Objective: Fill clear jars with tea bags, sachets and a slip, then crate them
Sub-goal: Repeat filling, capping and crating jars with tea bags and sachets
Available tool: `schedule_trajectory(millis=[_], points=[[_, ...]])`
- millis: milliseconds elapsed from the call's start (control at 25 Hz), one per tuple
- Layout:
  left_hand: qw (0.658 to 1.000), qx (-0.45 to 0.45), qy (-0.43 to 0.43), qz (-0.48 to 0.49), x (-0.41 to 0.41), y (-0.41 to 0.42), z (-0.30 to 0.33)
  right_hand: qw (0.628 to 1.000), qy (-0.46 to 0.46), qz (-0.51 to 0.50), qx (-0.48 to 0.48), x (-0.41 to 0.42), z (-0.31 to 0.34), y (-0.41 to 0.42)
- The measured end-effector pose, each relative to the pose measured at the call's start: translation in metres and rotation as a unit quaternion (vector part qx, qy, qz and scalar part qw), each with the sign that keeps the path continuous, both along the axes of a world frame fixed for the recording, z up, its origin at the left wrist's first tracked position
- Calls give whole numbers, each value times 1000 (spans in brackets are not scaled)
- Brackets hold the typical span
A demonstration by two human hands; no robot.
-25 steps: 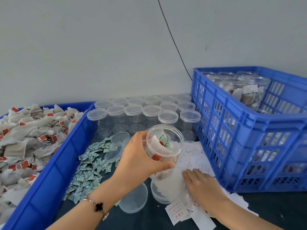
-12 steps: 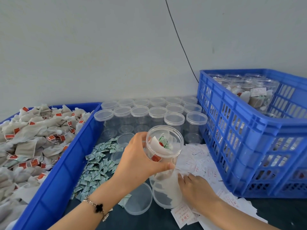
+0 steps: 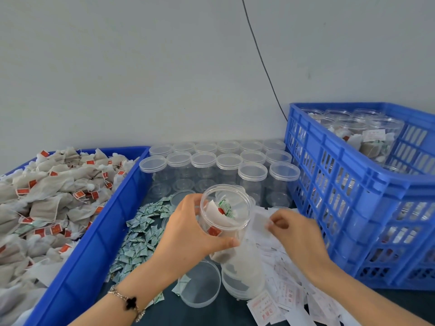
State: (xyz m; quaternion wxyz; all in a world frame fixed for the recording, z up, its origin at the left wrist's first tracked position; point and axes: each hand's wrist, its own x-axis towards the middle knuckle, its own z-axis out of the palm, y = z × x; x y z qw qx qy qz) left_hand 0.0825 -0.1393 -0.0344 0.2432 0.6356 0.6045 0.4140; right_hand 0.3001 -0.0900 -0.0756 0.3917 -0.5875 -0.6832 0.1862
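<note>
Dark tabletop, left hand [image 3: 188,231] gripping clear round jar [image 3: 227,215], right hand [image 3: 296,231] pinching paper slip [image 3: 260,223]

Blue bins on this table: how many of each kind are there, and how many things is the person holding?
Solid-walled blue bin of tea bags: 1
Slatted blue crate: 1
Open clear jar gripped by the left hand: 1
Paper slip pinched by the right hand: 1
Total: 4
</note>
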Motion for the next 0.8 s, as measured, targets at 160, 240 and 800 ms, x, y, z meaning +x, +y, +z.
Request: schedule_trajectory(millis=[160,240,800], points=[[1000,2,24,-2,-1,1,1,936,-9,54,346,-9,52,-17],[999,8,30,-13,1,-1,4,886,-98,137,432,-17,67,-25],[995,85,23,-55,62,-8,54,896,-270,283,208,38,117,-68]])
